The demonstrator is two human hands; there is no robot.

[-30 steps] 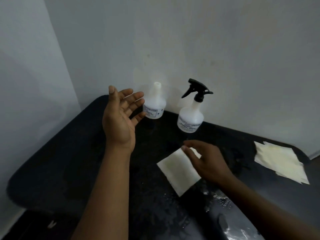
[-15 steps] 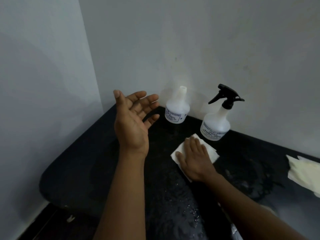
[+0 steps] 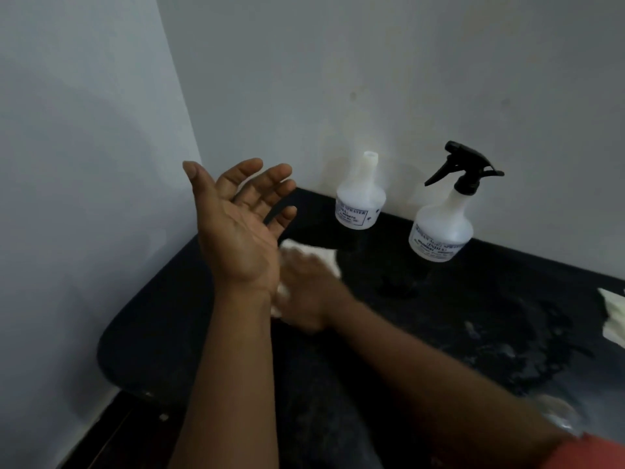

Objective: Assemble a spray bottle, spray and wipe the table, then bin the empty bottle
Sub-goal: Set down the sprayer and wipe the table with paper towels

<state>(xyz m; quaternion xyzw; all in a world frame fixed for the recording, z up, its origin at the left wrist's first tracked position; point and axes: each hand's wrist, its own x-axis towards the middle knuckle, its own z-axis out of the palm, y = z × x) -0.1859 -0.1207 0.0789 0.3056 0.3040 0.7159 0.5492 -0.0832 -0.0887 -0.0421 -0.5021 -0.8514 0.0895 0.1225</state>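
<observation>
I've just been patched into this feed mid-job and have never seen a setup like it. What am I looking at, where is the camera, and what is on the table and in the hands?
There is no machine here: a person works with two bare hands. The single picture comes from a wide-angle camera on the person's head, looking forward and down.

The left hand is raised above the table with its palm open and holds nothing. The right hand is blurred; it presses flat on a white cloth on the black table, which looks like wiping.

At the back, by the wall, stand two white bottles: one without a top and one with a black sprayer. More pale cloths lie at the right edge. The table looks wet in places.
</observation>
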